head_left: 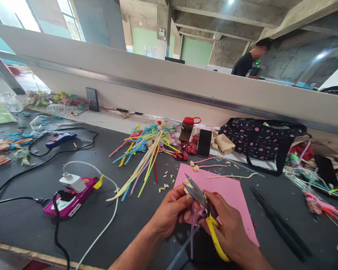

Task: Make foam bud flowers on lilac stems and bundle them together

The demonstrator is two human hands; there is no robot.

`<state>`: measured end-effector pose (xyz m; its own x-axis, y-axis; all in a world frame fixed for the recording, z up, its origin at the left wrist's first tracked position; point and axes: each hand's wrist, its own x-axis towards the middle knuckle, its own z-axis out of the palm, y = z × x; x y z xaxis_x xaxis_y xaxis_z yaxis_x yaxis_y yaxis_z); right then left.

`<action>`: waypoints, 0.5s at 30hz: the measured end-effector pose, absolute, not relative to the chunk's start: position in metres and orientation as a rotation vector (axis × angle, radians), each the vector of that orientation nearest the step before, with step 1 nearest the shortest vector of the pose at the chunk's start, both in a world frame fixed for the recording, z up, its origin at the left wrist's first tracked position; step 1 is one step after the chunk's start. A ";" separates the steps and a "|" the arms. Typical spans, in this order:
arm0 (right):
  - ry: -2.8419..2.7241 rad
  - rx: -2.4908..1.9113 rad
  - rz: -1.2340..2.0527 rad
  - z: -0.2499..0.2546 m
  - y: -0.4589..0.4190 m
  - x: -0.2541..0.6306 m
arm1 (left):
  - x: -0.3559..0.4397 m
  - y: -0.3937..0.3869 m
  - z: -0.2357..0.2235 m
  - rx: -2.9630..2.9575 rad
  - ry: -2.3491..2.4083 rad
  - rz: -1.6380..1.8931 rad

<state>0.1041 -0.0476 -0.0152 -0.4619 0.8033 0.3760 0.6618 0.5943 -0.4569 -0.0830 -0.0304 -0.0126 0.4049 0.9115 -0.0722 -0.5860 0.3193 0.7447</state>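
Note:
My right hand (228,219) is wrapped round scissors (195,191) with yellow handles, their blades apart and pointing up to the left. Pinched between the fingers of my left hand (176,208) is a small pale yellow fuzzy piece, apparently pipe cleaner, next to the blades. A lilac pipe-cleaner stem (192,234) hangs below the left fingers; whether it joins that piece is hidden. Under both hands lies a pink sheet (228,189). Pale flower-like tufts on pink stems (211,166) rest at its far edge, beside a cream pipe cleaner (233,176).
A heap of coloured pipe cleaners (146,150) lies ahead. Left are a magenta power strip (83,197) and cables. A red-lidded bottle (186,129), phone (204,143) and patterned bag (259,138) line the back. Right are a dark elongated object (278,221) and pink glue gun (323,206).

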 end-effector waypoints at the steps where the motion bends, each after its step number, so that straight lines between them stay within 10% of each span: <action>1: -2.263 -1.158 0.337 -0.015 -0.048 0.104 | -0.083 -0.030 -0.013 0.705 0.540 1.051; 15: -2.251 -1.169 0.338 -0.028 -0.047 0.108 | -0.084 -0.030 -0.010 0.710 0.531 1.052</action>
